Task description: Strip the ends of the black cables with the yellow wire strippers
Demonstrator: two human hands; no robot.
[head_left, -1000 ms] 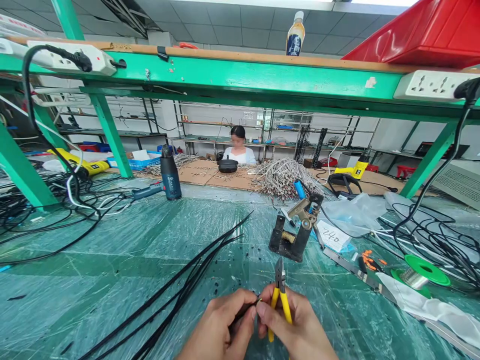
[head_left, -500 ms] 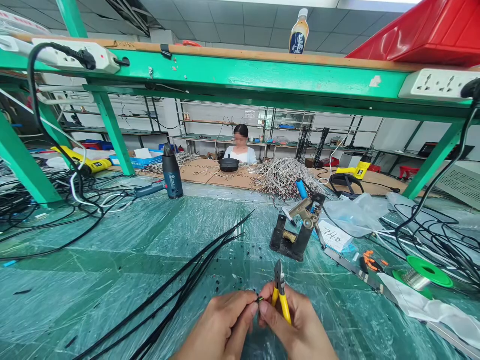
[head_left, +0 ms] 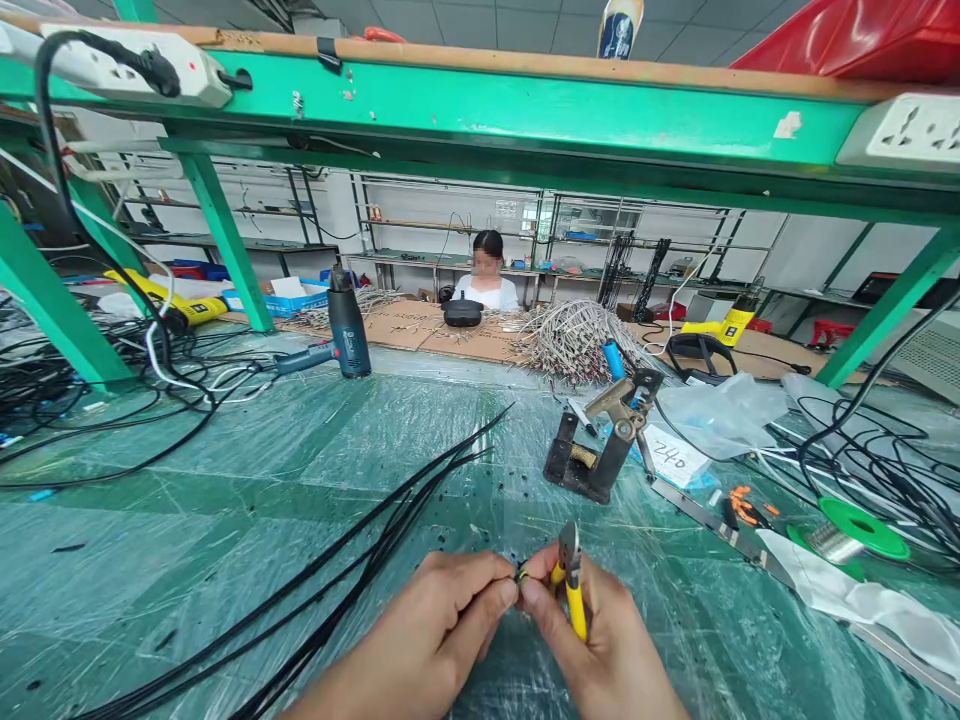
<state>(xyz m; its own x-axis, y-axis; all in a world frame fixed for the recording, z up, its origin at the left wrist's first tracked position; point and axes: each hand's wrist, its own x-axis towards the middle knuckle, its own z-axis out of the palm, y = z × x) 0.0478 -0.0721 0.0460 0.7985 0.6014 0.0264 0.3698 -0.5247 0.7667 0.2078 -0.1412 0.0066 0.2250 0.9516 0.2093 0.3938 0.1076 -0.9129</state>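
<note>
My left hand (head_left: 457, 620) pinches a small dark wire end (head_left: 518, 574) between thumb and fingertips, just left of my right hand (head_left: 592, 625). A bit of yellow-green shows where the fingertips of both hands meet. Yellow-handled cutters (head_left: 572, 580) rest in my right hand, jaws pointing up, while its thumb and forefinger pinch the same small piece. Most of that piece is hidden by the fingers. Several long black cables (head_left: 375, 545) lie on the green table (head_left: 247, 450) to the left of my hands.
A soldering iron stand (head_left: 581, 460) is beyond my right hand. At the right are a solder spool (head_left: 847, 535), a metal ruler (head_left: 705, 520) and tangled cables. Farther back stand a heat gun (head_left: 347, 330) and a pile of grey wires (head_left: 574, 340). A person (head_left: 486, 275) sits opposite.
The view has tilted down a little, so the shelf sits higher in it. The cutters have turned in my right hand and show more edge-on. Both hands still pinch the small piece.
</note>
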